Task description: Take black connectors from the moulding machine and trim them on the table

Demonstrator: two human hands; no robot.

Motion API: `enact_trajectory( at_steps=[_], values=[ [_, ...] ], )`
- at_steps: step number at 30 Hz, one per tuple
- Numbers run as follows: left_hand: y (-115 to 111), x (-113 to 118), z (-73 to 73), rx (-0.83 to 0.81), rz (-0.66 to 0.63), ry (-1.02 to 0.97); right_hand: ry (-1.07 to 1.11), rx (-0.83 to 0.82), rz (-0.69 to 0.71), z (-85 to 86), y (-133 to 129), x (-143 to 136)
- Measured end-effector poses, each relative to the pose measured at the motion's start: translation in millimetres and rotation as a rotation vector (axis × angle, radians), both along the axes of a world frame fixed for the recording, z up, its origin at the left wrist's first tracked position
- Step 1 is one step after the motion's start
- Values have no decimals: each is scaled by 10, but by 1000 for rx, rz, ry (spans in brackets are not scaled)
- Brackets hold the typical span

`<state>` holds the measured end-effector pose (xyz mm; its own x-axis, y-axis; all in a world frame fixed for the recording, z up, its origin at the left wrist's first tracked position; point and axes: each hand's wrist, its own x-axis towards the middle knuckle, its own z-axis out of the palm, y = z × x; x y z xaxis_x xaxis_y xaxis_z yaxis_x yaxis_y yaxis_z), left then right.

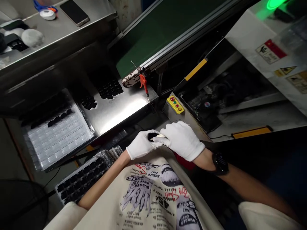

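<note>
Left hand (pixel 143 146) pinches a dark part (pixel 151 136) at the person's waist; right hand (pixel 182 140) against it, exact grip can't tell. Part-loaded: clear tray (pixel 61 140) carries black pieces (pixel 59 118) toward its far side; loose pieces (pixel 110 89) lie on the steel table (pixel 115 113).

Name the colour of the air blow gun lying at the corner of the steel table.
The air blow gun is orange-red, seen in the head view.

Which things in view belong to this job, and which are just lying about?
Probably the job's:
dark piece between left hand and right hand
black pieces on the bench
clear tray, partly filled
red air gun, perhaps

Apparently just lying about:
phone
white roll
</note>
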<state>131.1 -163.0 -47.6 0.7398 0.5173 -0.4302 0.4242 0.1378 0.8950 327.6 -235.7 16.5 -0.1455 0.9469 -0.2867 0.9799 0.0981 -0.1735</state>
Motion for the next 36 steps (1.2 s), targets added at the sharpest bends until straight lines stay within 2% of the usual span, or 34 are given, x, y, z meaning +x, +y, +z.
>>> enact_trajectory(
  at_steps=[6,10,14,16,19,23,25,27,33,36],
  values=[
    [-119,98,-68,-149,16,22,27,-110,-40,-91,-73,58],
    [-123,82,-149,-201,71,45,28,-138,-47,-187,2,31],
    [-62,14,-226,-261,74,-42,8,-135,5,-209,110,5],
    [-11,-25,-230,-337,76,-103,-16,-100,47,-133,153,-4],
    [85,-68,-168,-422,66,-157,-73,-16,91,78,186,-35],
    [216,-76,-9,-362,39,-142,-172,60,112,375,219,-109],
    [262,-68,51,-303,38,-122,-201,64,138,473,265,-135],
    [286,-69,71,-311,33,-125,-197,32,171,534,335,-145],
    [301,-185,-14,-667,75,-145,-177,-68,198,646,566,-172],
    [348,-241,-32,-727,82,-158,-166,-117,204,693,670,-212]
  ],
)
